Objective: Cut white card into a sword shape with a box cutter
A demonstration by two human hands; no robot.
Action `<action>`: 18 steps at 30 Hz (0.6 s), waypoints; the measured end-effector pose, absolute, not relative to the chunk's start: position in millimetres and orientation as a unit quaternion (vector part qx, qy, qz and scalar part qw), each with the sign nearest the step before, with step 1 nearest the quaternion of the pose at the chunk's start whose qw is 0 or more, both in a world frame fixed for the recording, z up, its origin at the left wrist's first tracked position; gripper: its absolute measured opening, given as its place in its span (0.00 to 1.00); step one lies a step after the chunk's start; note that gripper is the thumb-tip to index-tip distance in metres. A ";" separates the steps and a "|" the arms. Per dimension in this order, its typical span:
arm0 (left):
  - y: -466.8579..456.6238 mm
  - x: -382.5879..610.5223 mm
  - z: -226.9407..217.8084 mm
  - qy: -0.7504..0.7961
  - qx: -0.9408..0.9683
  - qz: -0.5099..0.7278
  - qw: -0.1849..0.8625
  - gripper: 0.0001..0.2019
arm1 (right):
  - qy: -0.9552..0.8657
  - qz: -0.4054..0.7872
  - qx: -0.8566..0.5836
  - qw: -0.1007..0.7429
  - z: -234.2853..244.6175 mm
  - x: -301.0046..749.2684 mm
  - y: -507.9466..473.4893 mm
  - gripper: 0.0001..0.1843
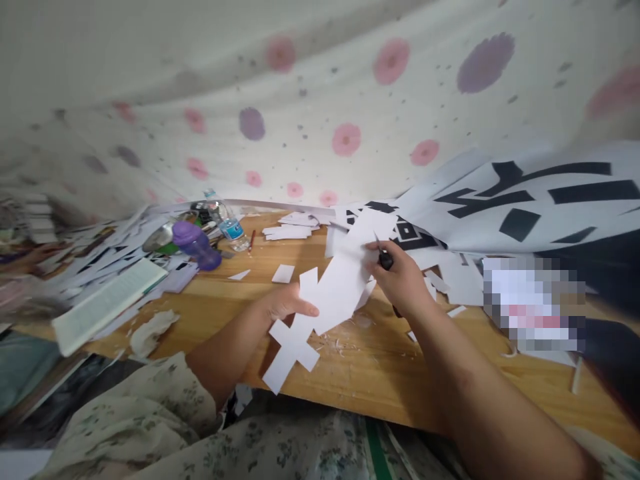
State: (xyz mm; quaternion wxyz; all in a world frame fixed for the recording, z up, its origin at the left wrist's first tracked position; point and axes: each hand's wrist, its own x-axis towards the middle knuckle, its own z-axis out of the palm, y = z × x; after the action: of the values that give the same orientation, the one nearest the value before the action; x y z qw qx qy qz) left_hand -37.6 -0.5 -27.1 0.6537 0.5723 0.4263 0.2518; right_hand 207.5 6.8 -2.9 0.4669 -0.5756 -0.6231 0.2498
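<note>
My left hand [285, 303] grips a long white paper cutout [330, 287] with cross-shaped tabs, holding it tilted above the wooden table [380, 373]. My right hand [400, 280] is closed around a small dark-handled cutting tool [385, 259], whose tip rests on the upper part of the same cutout. Small white paper scraps [283, 273] lie on the wood just beyond the cutout.
A purple bottle [197, 245] and a clear water bottle [229, 227] stand at the back left among paper piles. An open book [107, 303] lies at the left. Large sheets with black marks [530, 207] cover the right. A spotted cloth [320, 100] hangs behind.
</note>
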 end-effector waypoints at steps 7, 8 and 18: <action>-5.0 -43.2 -22.4 0.480 0.579 0.293 0.591 0.22 | -0.643 0.241 -0.587 0.429 -6.5 207.8 12.2 0.11; -5.0 -43.0 -21.7 0.485 0.579 0.304 0.581 0.23 | -0.646 0.240 -0.586 0.426 -7.2 208.5 13.0 0.10; 2.1 -43.4 -30.7 0.521 0.608 0.274 0.533 0.24 | -0.684 0.196 -0.633 0.304 -11.2 209.1 14.5 0.08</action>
State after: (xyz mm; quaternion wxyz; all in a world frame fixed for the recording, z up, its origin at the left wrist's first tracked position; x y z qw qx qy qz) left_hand -43.4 2.1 -30.7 0.5326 0.6084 0.5206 0.2743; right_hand 209.1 14.5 -11.2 0.3044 -0.6329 -0.6845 0.1957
